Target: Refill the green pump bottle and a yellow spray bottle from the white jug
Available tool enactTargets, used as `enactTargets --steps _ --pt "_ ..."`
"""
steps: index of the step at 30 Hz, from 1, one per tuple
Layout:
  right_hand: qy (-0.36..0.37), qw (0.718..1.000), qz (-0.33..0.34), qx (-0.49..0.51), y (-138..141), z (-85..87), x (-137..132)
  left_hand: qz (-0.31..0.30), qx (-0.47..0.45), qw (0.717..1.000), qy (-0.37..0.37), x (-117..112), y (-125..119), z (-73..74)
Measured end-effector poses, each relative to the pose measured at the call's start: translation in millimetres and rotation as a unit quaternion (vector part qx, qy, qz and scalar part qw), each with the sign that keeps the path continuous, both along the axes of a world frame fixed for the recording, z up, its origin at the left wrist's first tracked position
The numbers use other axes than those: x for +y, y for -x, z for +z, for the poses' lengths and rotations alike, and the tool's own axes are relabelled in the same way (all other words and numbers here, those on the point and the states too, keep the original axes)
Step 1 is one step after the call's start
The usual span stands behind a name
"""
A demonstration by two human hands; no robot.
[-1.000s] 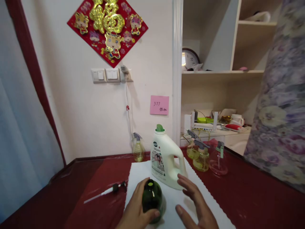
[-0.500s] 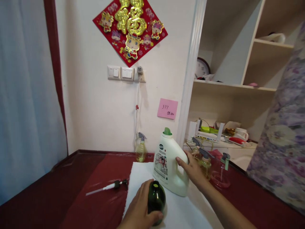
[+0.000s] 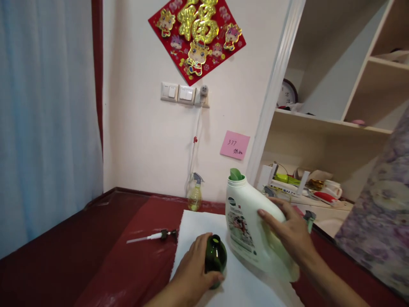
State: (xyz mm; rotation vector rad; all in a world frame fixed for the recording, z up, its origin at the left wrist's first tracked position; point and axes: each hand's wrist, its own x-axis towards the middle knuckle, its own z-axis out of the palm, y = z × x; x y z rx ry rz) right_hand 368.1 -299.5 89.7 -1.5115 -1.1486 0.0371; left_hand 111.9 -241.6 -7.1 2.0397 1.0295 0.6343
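Observation:
My left hand (image 3: 194, 268) is wrapped round a small dark green bottle (image 3: 217, 255) whose neck is open at the top. It stands on a white cloth (image 3: 198, 221). In my right hand (image 3: 292, 230) is the handle of a large pale green detergent jug (image 3: 246, 226), its label turned to the left. The jug is uncapped, with a green spout piece showing in its mouth, and it leans to the left. Left of the cloth, a pump head (image 3: 159, 236) with a long white tube lies on the red tabletop.
A yellow spray bottle (image 3: 194, 194) stands against the wall at the back. Behind my right hand, another sprayer (image 3: 309, 218) is partly hidden. Shelving (image 3: 319, 121) holds a clock and loose items on the right, beside a flowered curtain (image 3: 380, 192).
My right hand has closed round the jug's handle, and the jug has moved right and tipped to the left. The camera view has shifted and tilted. The green bottle stays in my left hand.

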Motion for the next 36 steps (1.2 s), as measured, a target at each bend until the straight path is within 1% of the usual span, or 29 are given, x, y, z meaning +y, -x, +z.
enactTargets --steps 4,7,9,12,15,20,25,28,33,36 --pt "0.061 0.991 -0.017 -0.114 -10.6 21.9 -46.0 -0.005 -0.01 1.0 -0.009 0.4 1.5 -3.0" --pt "0.085 0.971 -0.01 -0.225 -15.6 28.0 -72.9 -0.011 -0.02 1.0 -0.014 0.5 1.7 -4.0" --pt "0.063 0.944 -0.004 -0.323 -17.4 27.6 -86.1 -0.013 -0.025 0.999 -0.017 0.2 1.8 -4.0" --pt "0.01 0.892 0.007 -0.452 -17.5 22.9 -98.5 -0.014 -0.032 0.999 -0.021 -0.6 1.9 -3.8" --pt "-0.011 0.853 0.001 -0.522 -15.9 17.9 -103.4 -0.014 -0.037 0.999 -0.023 -1.1 2.0 -3.9" --pt "-0.02 0.813 0.009 -0.581 -9.4 17.4 -102.7 -0.011 -0.041 0.999 -0.028 -1.5 1.8 -4.1" --pt "-0.037 0.777 -0.002 -0.629 -1.2 19.8 -99.3 -0.014 -0.04 0.999 -0.026 -1.5 1.7 -4.9" --pt "-0.041 0.759 0.003 -0.65 0.5 18.7 -95.9 -0.015 -0.041 0.999 -0.026 -1.4 1.1 -6.1" --pt "-0.051 0.736 -0.008 -0.675 2.1 16.7 -90.3 -0.017 -0.045 0.999 -0.025 -1.3 1.0 -7.0" --pt "-0.056 0.729 -0.015 -0.682 4.1 16.4 -87.7 -0.016 -0.049 0.998 -0.028 -1.1 1.3 -7.4"
